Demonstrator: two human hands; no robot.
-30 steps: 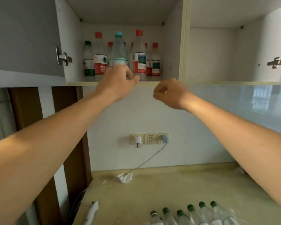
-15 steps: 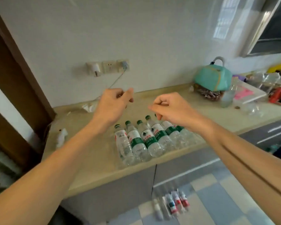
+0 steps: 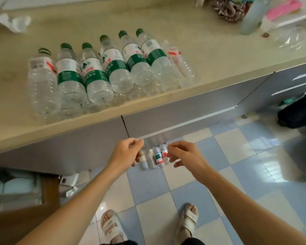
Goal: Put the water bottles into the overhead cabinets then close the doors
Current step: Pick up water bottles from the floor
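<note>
Head view: left hand point(image 3: 126, 152) and right hand point(image 3: 183, 155) low over floor point(image 3: 219, 156), both grips loosely curled, empty, flanking small row of bottles point(image 3: 155, 156) lying on tiles by base cabinet point(image 3: 166, 114); likely lining up two-handed pickup. Main batch of green-cap bottles point(image 3: 102, 71) lies side by side on worktop point(image 3: 210, 38), caps pointing far, untouched. Overhead cabinets out of frame. Sandals point(image 3: 111, 225) at near edge.

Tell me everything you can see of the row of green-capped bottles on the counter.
The green-capped bottles are six clear plastic bottles with green-and-white labels. They lie on their sides, packed side by side, caps toward the wall and bases near the front edge of the beige counter. More clear bottles show beneath and beside them. Neither hand touches them.
</note>
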